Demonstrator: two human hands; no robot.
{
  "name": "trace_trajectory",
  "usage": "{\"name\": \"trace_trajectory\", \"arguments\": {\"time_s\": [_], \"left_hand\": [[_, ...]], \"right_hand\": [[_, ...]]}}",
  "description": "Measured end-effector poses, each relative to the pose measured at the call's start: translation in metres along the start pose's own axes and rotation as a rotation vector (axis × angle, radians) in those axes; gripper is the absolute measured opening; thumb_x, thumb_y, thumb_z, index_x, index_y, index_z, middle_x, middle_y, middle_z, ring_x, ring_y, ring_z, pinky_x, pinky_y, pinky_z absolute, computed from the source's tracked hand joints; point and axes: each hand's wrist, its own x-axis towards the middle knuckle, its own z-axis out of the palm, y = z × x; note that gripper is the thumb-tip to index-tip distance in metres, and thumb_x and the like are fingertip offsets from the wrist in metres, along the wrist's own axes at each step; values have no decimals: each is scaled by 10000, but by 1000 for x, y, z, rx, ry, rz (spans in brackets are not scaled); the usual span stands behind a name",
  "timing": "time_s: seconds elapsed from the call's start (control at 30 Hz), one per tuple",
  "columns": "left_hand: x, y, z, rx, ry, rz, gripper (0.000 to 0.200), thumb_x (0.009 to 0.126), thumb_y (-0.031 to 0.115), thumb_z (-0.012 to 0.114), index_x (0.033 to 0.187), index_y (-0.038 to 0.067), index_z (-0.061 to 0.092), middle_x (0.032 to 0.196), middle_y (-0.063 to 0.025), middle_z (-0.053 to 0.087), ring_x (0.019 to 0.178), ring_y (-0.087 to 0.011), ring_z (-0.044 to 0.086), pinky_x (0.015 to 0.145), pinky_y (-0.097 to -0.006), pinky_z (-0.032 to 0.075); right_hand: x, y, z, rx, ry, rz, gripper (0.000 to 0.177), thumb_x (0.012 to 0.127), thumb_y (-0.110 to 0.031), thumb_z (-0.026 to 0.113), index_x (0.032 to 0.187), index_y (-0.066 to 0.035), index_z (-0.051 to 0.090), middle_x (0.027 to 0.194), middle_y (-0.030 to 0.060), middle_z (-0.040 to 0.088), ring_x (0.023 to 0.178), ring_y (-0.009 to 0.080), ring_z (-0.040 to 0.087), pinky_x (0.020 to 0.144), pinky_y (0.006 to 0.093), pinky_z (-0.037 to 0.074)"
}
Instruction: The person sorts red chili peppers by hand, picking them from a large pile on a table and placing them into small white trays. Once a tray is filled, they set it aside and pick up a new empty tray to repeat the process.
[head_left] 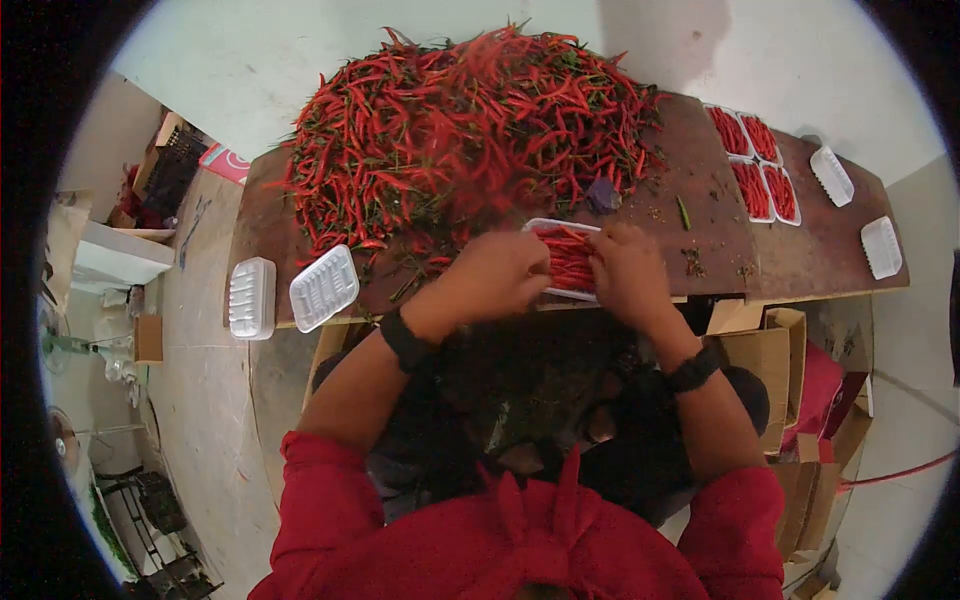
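Item: white foam tray [567, 258] part-filled with red chillies, set at the near edge of the wooden worktop [715, 225], right in front of the person and just short of the big pile of red chillies [470, 130]. Holders: left hand [500, 275] on the tray's left side, right hand [628, 272] on its right side. Both are touching it and equally near, so the tray lies directly between the two grips. Grip state: both hands are bent knuckles-up over the tray with the fingertips hidden; it cannot be told whether they pinch the rim, pinch chillies or only press down. Axis: the tray's two sides are covered, so its long axis is uncertain; the chillies in it seem to lie crosswise, from hand to hand. Edges: the tray's near rim lies along the worktop's front edge, with cardboard boxes [765, 360] below to the right. Open room: a bare strip of worktop to the right, running to four filled trays [755, 165] and two empty trays [855, 210] well apart from the hands. To the left, two more empty trays [290, 292] overhang the front edge. The pile closes off the far side.
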Motion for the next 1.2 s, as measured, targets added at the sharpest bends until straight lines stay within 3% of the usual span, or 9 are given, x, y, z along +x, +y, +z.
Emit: {"name": "trace_trajectory", "arguments": {"time_s": [0.07,0.17,0.27,0.37,0.5,0.77,1.03,1.2], "left_hand": [[6,-2,1,-21,192,-85,200,766,161,625,932,54,598,872,-152,581,834,-352,567,726,-426,470],[17,-11,10,-15,360,-33,155,779,137,571,912,61,586,882,-132,564,802,-353,570,673,-440,464],[26,-11,11,3,394,-45,149,791,131,564,924,69,593,894,-123,558,801,-338,575,675,-441,467],[38,-33,26,66,391,24,148,798,127,560,934,86,603,889,-109,550,806,-321,580,672,-438,473],[45,-35,30,98,420,-27,155,798,139,563,941,102,611,879,-99,549,798,-314,583,664,-433,478],[53,-35,29,172,302,-48,88,794,147,560,841,89,607,820,-111,558,770,-324,580,659,-435,470],[54,-30,22,67,375,-25,93,793,128,554,845,63,596,841,-123,579,806,-337,570,695,-430,461],[51,-21,14,-5,404,12,111,771,86,581,872,43,581,849,-125,585,835,-329,567,719,-415,460]], "right_hand": [[-2,1,3,-20,-9,9,212,745,-88,620,951,-41,640,952,115,584,948,311,540,816,425,424],[-5,3,5,-10,36,3,215,744,-93,625,954,-53,645,948,103,584,943,302,542,810,418,424],[-4,3,4,-18,21,22,214,743,-95,629,953,-57,649,946,92,584,940,290,543,803,413,425],[-4,3,5,36,15,19,212,737,-87,632,946,-59,651,930,89,583,924,285,546,793,408,426],[-2,2,2,72,100,-11,223,727,-70,630,949,-60,647,912,97,576,905,291,546,780,408,422],[-1,18,0,41,109,7,229,726,-63,624,953,-40,637,913,112,573,905,301,544,782,414,417],[-1,23,3,68,120,30,147,745,-121,590,872,-52,619,920,152,574,922,342,539,807,468,427],[1,21,1,118,64,76,173,769,-148,584,902,-45,622,932,169,580,922,360,544,808,479,430]]}}
